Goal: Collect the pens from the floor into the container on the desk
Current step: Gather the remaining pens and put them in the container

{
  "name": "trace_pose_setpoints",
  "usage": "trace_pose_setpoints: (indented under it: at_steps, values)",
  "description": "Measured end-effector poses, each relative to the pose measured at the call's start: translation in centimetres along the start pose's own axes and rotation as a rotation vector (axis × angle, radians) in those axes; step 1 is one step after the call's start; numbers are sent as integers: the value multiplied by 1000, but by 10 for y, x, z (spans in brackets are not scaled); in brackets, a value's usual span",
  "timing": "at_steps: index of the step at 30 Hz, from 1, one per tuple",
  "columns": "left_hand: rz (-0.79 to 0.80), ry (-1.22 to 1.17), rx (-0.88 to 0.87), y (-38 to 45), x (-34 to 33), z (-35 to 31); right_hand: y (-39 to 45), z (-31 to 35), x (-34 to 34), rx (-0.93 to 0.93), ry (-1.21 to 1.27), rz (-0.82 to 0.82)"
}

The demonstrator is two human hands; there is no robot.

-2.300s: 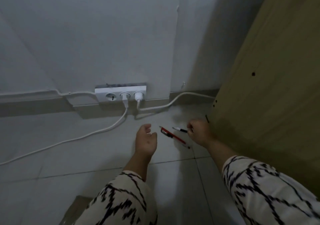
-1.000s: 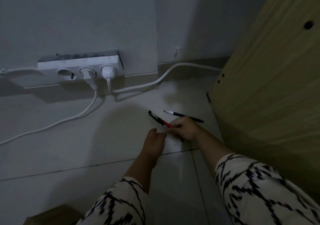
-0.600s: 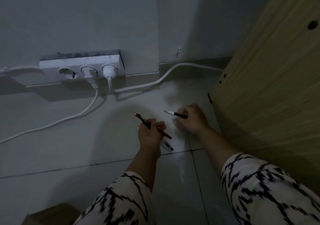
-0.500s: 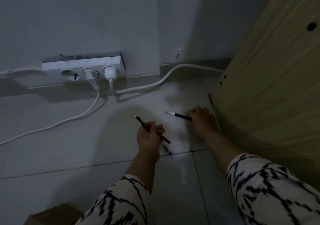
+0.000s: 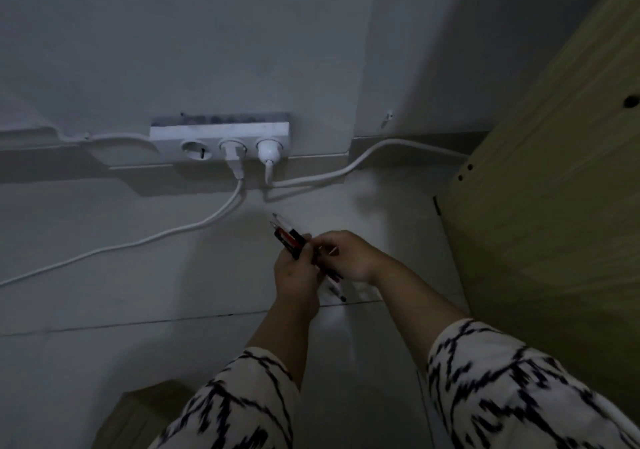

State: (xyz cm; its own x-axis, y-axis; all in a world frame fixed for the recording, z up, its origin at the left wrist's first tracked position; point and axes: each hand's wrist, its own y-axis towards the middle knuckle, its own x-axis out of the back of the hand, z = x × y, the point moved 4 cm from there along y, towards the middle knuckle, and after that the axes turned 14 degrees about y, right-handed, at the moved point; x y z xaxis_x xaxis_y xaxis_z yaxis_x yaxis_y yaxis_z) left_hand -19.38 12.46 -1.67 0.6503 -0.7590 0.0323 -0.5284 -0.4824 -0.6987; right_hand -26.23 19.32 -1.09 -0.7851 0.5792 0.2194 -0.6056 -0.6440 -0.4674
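My left hand (image 5: pixel 294 277) is closed around a red pen (image 5: pixel 285 239), held a little above the grey tiled floor with its tip pointing up-left. My right hand (image 5: pixel 349 258) touches the left hand from the right and pinches a black-and-white pen (image 5: pixel 285 224) that lies alongside the red one in the same bundle. Below the hands, near the tile joint, a further pen with a dark tip (image 5: pixel 337 291) shows; it seems to lie on the floor. The container and the desk top are out of view.
A white socket strip (image 5: pixel 221 135) sits on the wall ahead, with two plugged white cables (image 5: pixel 173 232) trailing over the floor left and right. A tall wooden panel (image 5: pixel 554 206) stands close on the right. A brown box corner (image 5: pixel 138 410) lies at bottom left.
My right hand lifted the black-and-white pen off the floor and brought it left to the red pen in my left hand. The view pulled back a little.
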Motion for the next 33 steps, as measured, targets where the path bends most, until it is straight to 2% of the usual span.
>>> trace_pose_setpoints:
  at_steps: [3,6,11,15,19,21,29,33]
  values:
    - [-22,121,26,-24,13,-22,-23,32,-25,-69,2,48]
    - [-36,207,28,-56,21,-53,-58,70,-31,-85,52,11]
    - [100,349,-69,-134,19,-127,-126,137,-6,-89,228,-107]
    - [138,439,-176,-213,14,-205,-181,220,21,-24,277,-215]
    - [180,490,-249,-294,5,-275,-243,308,46,1,331,-243]
    - [224,520,-313,-346,-11,-319,-288,360,74,46,341,-294]
    - [433,508,-573,-504,-95,-434,-424,483,186,265,165,-598]
    - [529,425,-527,-575,-135,-445,-491,501,226,285,162,-694]
